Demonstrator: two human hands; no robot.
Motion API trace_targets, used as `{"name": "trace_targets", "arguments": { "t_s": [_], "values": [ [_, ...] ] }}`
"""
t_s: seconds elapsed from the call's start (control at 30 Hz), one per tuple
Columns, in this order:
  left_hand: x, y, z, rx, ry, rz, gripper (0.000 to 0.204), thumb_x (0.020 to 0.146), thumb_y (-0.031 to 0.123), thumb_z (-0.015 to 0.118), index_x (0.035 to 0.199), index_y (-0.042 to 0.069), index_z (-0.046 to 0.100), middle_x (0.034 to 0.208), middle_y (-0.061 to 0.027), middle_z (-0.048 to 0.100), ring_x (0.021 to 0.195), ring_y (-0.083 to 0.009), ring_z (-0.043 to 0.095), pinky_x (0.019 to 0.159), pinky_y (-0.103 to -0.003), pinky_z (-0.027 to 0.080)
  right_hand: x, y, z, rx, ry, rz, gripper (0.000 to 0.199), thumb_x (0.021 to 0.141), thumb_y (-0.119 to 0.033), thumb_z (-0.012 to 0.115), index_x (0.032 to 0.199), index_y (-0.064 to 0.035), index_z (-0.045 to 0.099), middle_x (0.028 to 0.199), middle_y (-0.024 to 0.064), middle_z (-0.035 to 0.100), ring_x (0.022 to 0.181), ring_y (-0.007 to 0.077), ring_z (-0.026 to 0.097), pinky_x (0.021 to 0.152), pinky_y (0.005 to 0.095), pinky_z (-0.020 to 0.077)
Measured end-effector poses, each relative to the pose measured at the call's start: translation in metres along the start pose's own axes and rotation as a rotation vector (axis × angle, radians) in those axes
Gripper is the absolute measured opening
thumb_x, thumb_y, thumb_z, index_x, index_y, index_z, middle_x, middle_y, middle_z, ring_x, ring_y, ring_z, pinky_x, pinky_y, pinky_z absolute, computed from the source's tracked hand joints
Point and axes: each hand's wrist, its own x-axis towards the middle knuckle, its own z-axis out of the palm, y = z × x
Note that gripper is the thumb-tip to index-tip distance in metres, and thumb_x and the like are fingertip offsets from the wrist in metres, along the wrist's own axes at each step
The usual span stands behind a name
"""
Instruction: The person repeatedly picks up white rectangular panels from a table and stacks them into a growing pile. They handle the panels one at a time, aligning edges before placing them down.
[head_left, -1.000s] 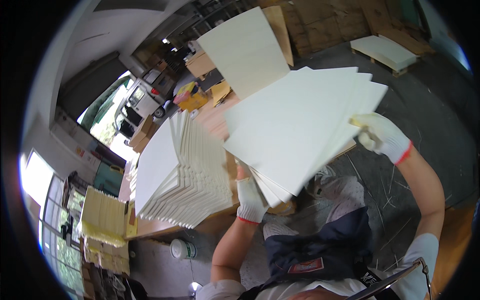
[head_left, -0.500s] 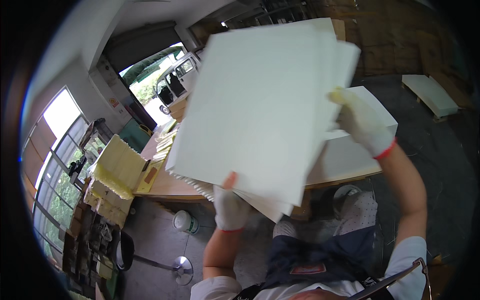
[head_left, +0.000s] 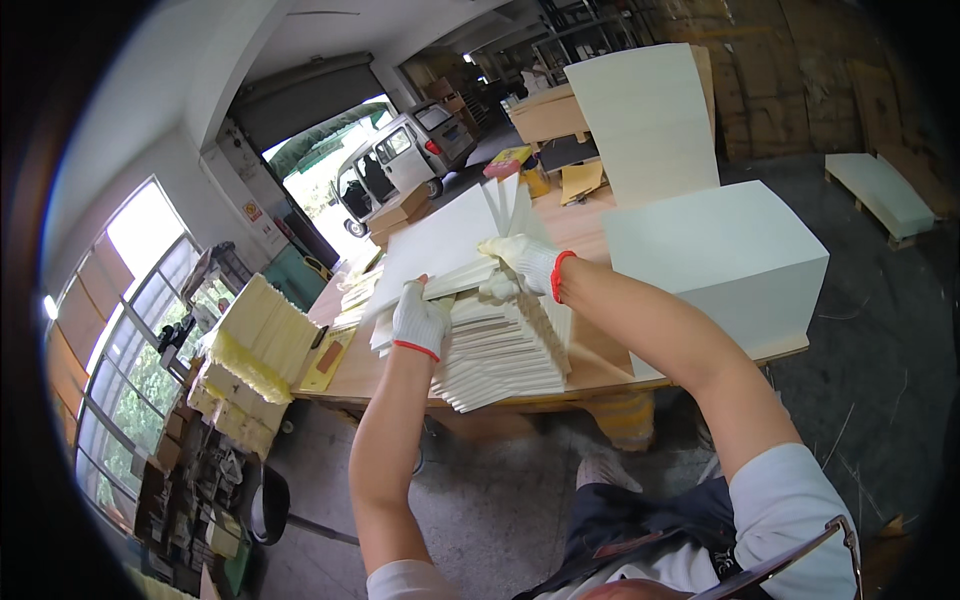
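Observation:
Both hands wear white knitted gloves with red cuffs. My left hand [head_left: 420, 318] grips the near left edge of a batch of white sheets [head_left: 430, 240], its thumb on top. At the right edge of the same sheets, my right hand [head_left: 522, 260] has its fingers closed round them. The sheets lie tilted over an uneven pile of white sheets [head_left: 505, 350], whose layers fan out toward me. Whether the batch rests fully on that pile cannot be seen. At the batch's far right corner the sheets splay apart.
A large block of white sheets [head_left: 720, 265] sits on the table [head_left: 590, 345] to the right, with a tall white stack [head_left: 650, 130] behind it. Yellow-edged stacked sheets [head_left: 255, 335] stand at left. A low white stack on a pallet [head_left: 880, 195] lies far right; a van [head_left: 405, 155] is beyond.
The held sheets have come down from in front of me onto the pile on the table. Both hands moved forward with them, the right one also leftward.

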Motion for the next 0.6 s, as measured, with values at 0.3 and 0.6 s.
{"name": "trace_targets", "arguments": {
  "t_s": [0.3,0.6],
  "values": [
    [0.011,-0.006,-0.013,-0.039,-0.164,0.019,0.034,0.1,0.011,0.054,0.131,0.0,0.05,0.141,-0.0194,0.043,0.132,-0.0382,0.046,0.118,-0.054,0.038,-0.004,0.002,0.002,0.048,0.062,0.038,0.047,0.097,-0.034,0.065,0.122,0.0018,0.049,0.101,0.0198,0.063,0.075,0.0311,0.072,0.052,0.0394,0.0622],
    [-0.101,0.009,-0.099,-0.135,-0.476,0.092,0.038,0.1,0.02,0.057,0.134,0.005,0.052,0.155,-0.0226,0.038,0.143,-0.0401,0.038,0.122,-0.055,0.031,-0.131,0.024,-0.071,-0.005,-0.221,-0.053,0.045,0.1,-0.042,0.062,0.125,-0.0041,0.057,0.103,0.0198,0.069,0.075,0.0245,0.071,0.058,0.0306,0.0577]
  ]
}}
